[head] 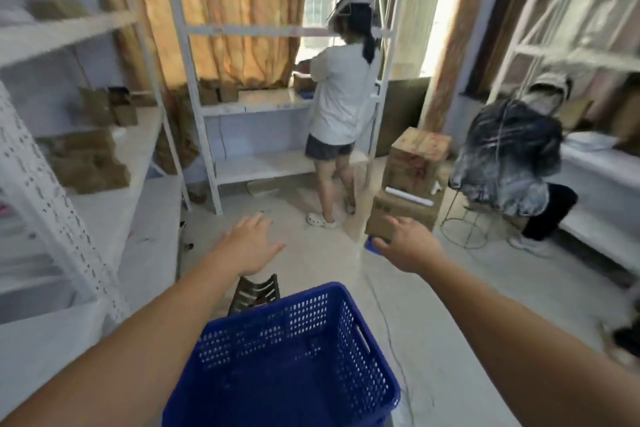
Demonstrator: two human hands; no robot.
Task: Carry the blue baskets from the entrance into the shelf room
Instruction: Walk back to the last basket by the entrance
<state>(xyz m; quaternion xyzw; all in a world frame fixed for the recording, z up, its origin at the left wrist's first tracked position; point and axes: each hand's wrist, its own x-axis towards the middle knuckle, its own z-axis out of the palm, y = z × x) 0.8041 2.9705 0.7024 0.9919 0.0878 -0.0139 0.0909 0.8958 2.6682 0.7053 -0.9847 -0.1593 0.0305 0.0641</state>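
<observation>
both arms were out in front and neither hand was on anything. the left hand [250, 242] hung palm down with fingers spread and empty, over the floor [450, 305]. the right hand [405, 246] was the same, fingers loose and empty, reaching toward the stacked boxes [412, 177] with a small blue thing [370, 245] just under its fingertips; too blurred to say what that was or whether they touched.

the basket [294, 357] sat low between the forearms, tilted, its open top toward the camera, with no grip on either handle slot. what held it up was hidden below the frame, so i couldn't tell if it rested on the floor or against the body. a dark slatted piece [256, 291] lay just beyond its far rim.

shelves [242, 107] ringed the room, so this basket looked already inside the shelf room. a standing person [337, 97] worked at the far shelf and a seated person [512, 149] sat by the right one, which may be why it was in the open middle, clear of both.
</observation>
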